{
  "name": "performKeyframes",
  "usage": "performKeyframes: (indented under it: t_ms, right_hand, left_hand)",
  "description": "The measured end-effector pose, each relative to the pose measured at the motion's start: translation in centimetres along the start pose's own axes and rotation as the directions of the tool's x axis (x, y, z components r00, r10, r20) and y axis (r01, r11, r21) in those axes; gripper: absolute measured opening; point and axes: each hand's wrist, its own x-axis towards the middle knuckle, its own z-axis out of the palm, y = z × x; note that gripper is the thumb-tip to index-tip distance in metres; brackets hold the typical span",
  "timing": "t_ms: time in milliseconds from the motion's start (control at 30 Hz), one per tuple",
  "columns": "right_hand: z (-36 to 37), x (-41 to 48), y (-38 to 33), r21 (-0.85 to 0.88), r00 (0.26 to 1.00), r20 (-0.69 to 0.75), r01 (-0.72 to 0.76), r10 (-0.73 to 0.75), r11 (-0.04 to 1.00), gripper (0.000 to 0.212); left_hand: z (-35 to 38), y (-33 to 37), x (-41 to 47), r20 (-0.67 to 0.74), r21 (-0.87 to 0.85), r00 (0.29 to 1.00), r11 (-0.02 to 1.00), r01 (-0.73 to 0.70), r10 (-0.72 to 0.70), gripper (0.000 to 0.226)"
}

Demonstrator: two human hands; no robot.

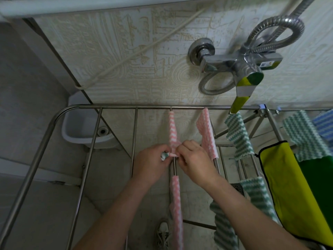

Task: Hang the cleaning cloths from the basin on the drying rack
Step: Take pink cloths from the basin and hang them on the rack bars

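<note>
— While pinching the pink-and-white zigzag cleaning cloth [173, 129] at its near end, pull it flat along the steel rail [174, 168] of the stainless tube drying rack [93, 141]. No bunching.
— Grip check?
— Right hand [192, 159]: thumb and forefinger closed on the pink hem. Left hand [151, 161]: curled round a small wad of green-and-white cloth [164, 156], fingertips up against the same hem.
— Awkward, holding two?
— Likely. Best to keep the wad clear of the rail, smooth the pink one with the right, then let go.
— Spacing?
— Stop short of the second pink cloth [175, 195], draped lower on the same rail. No overlap, probably for quicker drying.
— And the pale grey plastic basin [77, 127]?
— Down on the floor by the wall, beyond the rack's left side. Contents hard to tell.
</note>
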Motion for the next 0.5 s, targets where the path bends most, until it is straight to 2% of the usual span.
performKeyframes:
  t_ms: [67, 133, 200, 267, 333, 400, 433, 500]
  right_hand:
    - [-0.2, 0.0, 0.1, 0.022, 1.0, 0.02, 0.001, -0.001, 1.0, 0.017]
    - [-0.3, -0.2, 0.2, 0.044, 0.996, 0.087, -0.005, 0.001, 0.999, 0.02]
    - [-0.5, -0.3, 0.5, 0.049, 0.976, 0.214, -0.062, 0.05, 0.997, 0.026]
    - [-0.8, -0.2, 0.9, 0.052, 0.914, 0.37, -0.199, 0.166, 0.979, 0.029]
    - [-1.2, 0.6, 1.1, 0.15, 0.866, 0.382, -0.403, 0.323, 0.903, 0.022]
    - [-1.4, 2.1, 0.9, 0.329, 0.81, 0.317, -0.581, 0.493, 0.744, 0.012]
    - [-1.3, 2.9, 0.7, 0.389, 0.777, 0.307, -0.629, 0.55, 0.673, 0.008]
    - [-0.8, 4.5, 0.7, 0.396, 0.73, 0.316, -0.682, 0.607, 0.615, 0.016]
  left_hand:
    - [-0.2, 0.3, -0.1, -0.033, 0.136, 0.992, 0.984, -0.119, 0.125, 0.009]
    - [-0.1, 0.3, -0.3, -0.003, 0.247, 0.983, 0.953, -0.176, 0.183, 0.01]
    - [0.2, -0.1, -0.4, 0.08, 0.259, 0.982, 0.948, -0.184, 0.169, 0.016]
    - [0.1, -0.4, -0.6, 0.173, 0.237, 0.971, 0.949, -0.206, 0.168, 0.028]
    - [-0.4, -0.2, -0.7, 0.237, 0.186, 0.961, 0.964, -0.192, 0.145, 0.031]
    - [-0.8, 0.0, -0.7, 0.234, 0.064, 0.967, 0.991, -0.12, 0.102, 0.022]
    - [-0.8, 0.2, -0.6, 0.202, -0.002, 0.977, 0.998, -0.068, 0.067, 0.016]
    - [-0.5, 0.5, -0.4, 0.14, -0.077, 0.99, 0.997, 0.024, -0.013, 0.008]
